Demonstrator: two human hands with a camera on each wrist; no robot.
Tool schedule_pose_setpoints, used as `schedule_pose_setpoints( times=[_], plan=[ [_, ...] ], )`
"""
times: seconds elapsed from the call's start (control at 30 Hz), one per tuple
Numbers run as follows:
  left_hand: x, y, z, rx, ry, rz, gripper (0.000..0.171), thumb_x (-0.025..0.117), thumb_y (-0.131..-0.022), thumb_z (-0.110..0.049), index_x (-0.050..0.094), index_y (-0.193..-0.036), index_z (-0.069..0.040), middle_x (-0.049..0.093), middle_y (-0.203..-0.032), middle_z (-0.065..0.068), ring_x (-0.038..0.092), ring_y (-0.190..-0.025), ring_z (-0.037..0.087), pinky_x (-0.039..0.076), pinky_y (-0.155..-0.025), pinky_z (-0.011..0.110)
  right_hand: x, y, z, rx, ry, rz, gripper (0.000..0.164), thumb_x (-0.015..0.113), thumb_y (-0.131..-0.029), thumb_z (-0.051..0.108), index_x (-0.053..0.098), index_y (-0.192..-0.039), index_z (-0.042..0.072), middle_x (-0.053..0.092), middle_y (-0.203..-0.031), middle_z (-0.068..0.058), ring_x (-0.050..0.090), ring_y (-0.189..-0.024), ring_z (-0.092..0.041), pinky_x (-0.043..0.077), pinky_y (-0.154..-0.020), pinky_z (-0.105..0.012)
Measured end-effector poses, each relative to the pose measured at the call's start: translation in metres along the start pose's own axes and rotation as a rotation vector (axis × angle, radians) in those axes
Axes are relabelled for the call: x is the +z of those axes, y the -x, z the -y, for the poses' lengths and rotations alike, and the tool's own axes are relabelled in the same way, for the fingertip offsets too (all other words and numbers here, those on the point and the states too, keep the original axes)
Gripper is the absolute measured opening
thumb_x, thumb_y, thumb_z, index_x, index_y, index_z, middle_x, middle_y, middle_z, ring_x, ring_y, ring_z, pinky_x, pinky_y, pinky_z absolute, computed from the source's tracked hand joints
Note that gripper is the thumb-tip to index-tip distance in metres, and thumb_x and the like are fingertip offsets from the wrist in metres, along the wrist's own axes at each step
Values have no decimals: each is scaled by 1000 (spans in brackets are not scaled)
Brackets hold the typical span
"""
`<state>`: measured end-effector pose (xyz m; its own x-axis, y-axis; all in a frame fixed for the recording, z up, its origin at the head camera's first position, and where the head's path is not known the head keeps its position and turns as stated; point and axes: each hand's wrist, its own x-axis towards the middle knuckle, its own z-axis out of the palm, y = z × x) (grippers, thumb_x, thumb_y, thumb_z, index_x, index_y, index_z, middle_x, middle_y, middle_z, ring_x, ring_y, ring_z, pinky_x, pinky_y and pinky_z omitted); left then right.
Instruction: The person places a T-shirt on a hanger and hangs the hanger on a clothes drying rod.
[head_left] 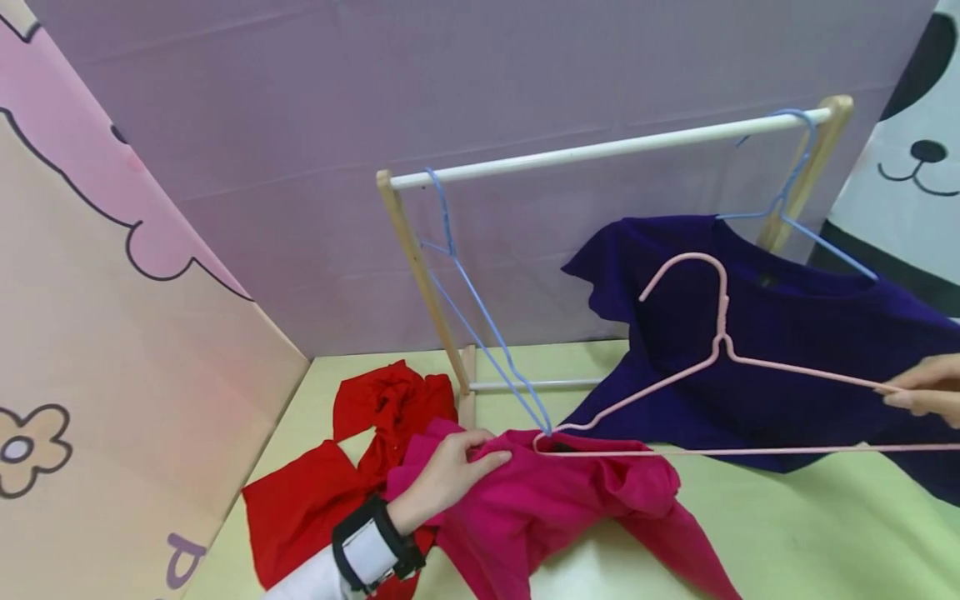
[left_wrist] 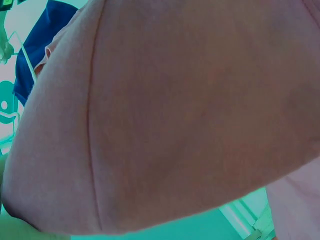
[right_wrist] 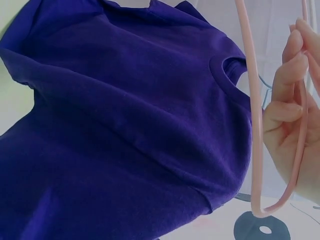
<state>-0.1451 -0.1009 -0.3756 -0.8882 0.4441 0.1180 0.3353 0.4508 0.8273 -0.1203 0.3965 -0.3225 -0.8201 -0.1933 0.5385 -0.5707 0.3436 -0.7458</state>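
Observation:
A magenta shirt [head_left: 555,508] lies bunched on the table, and my left hand [head_left: 450,475] pinches its upper edge between thumb and fingers. My right hand [head_left: 930,387], at the right edge of the head view, grips a pink hanger [head_left: 660,387] by its right arm. The hanger is held upright with its hook on top, and its left end overlaps the shirt's dark neck opening. In the right wrist view, fingers [right_wrist: 287,75] curl round the pink hanger wire [right_wrist: 256,125]. Fabric [left_wrist: 190,110] close to the lens fills most of the left wrist view.
Behind stands a rack with a white rail [head_left: 600,152] and wooden posts. A bare blue hanger [head_left: 480,308] hangs at its left; a navy T-shirt [head_left: 675,358] hangs on another blue hanger [head_left: 795,183] at its right. Red clothing [head_left: 315,500] lies left on the table.

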Motion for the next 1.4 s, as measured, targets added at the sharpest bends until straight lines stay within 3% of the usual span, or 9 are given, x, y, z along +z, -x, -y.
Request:
schedule_pose_setpoints(
  times=[0.23, 0.33, 0.5, 0.57, 0.73, 1.0, 1.13, 1.4],
  plan=[
    [1, 3, 0, 52, 9, 25, 17, 64, -82, -19, 68, -96, -12, 63, -86, -4, 52, -73, 5, 44, -64, 20, -2, -3, -1, -105, -50, 140, 44, 56, -73, -19, 70, -87, 20, 49, -60, 9, 27, -37, -12, 16, -28, -23],
    [-2, 6, -15, 85, -1, 35, 17, 65, -80, -12, 69, -96, -8, 63, -84, -1, 50, -71, 4, 43, -62, 18, -1, -6, -1, -162, -88, 196, 42, 55, -71, -22, 69, -89, 14, 51, -62, 7, 31, -39, -9, 21, -30, -20],
    [-1, 5, -14, 116, -19, 74, 17, 66, -78, -13, 70, -94, -8, 64, -82, -2, 52, -72, 4, 45, -63, 20, 7, -12, -1, -251, -302, 280, 26, 57, -71, -21, 65, -90, -5, 54, -67, -1, 36, -43, -10, 25, -32, -18],
    [0, 3, -6, 111, -26, 85, 18, 67, -78, -18, 70, -94, -12, 65, -83, -4, 53, -72, 4, 46, -64, 22, 11, -11, 2, -219, -292, 281, 27, 57, -69, -23, 65, -89, -6, 56, -67, -1, 38, -44, -10, 26, -33, -20],
    [0, 3, -9, 95, -30, 103, 18, 66, -79, -22, 70, -93, -12, 67, -83, -4, 53, -69, 3, 44, -61, 19, 24, -3, 14, -2, -11, 219, 43, 56, -64, -28, 69, -83, 9, 56, -63, 5, 43, -45, -9, 28, -37, -25],
    [6, 5, -19, 142, -58, 129, 15, 65, -79, -21, 70, -91, -13, 64, -75, -5, 43, -61, 1, 35, -55, 14, 44, -3, 21, 139, 111, 349, 32, 58, -75, -14, 69, -87, 14, 63, -75, 7, 53, -57, -5, 40, -43, -23],
    [7, 7, -28, 153, -80, 126, 11, 65, -80, -15, 70, -88, -9, 60, -69, -3, 37, -56, 0, 31, -53, 14, 53, -3, 20, 164, 108, 355, 30, 59, -76, -11, 69, -85, 16, 63, -74, 8, 53, -56, -6, 40, -44, -23],
    [-2, 12, -60, 161, -72, 139, 8, 62, -80, -5, 67, -84, 1, 57, -65, 9, 33, -54, 0, 29, -52, 13, 84, -5, 21, 107, 57, 378, 28, 61, -75, -9, 69, -83, 17, 62, -71, 10, 50, -52, -5, 38, -40, -24]
  ],
)
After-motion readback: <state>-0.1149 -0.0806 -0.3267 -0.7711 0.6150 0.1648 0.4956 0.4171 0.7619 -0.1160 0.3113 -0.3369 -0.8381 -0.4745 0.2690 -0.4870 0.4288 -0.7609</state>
